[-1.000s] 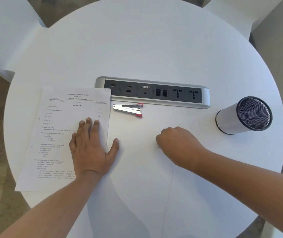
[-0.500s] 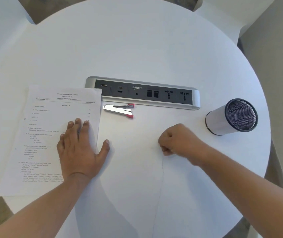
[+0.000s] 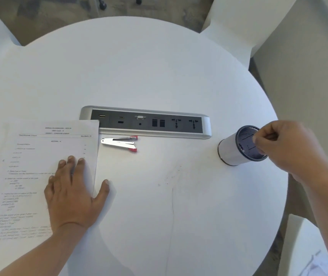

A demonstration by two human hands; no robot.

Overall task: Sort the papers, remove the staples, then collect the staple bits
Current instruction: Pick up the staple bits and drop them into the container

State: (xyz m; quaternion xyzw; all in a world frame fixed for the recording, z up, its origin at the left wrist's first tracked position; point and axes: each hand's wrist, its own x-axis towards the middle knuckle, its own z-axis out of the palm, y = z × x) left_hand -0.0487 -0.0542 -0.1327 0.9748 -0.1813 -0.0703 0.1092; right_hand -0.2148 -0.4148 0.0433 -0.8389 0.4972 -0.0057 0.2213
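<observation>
A stack of printed papers (image 3: 39, 168) lies at the left of the round white table (image 3: 159, 76). My left hand (image 3: 73, 194) rests flat on the stack's right edge, fingers spread, thumb on the bare table. A silver stapler with red tips (image 3: 120, 143) lies just right of the papers. A white cup with a dark mesh inside (image 3: 230, 150) stands at the right. My right hand (image 3: 278, 146) hovers over the cup's mouth with fingertips pinched together; any staple bit between them is too small to see.
A silver and black socket strip (image 3: 145, 123) is set into the table behind the stapler. White chairs (image 3: 238, 20) stand around the table, one at lower right (image 3: 308, 251). A thin seam (image 3: 172, 208) runs down the tabletop.
My right hand left the middle of the table and moved right, up over the cup. My left hand stayed on the papers. The view shifted.
</observation>
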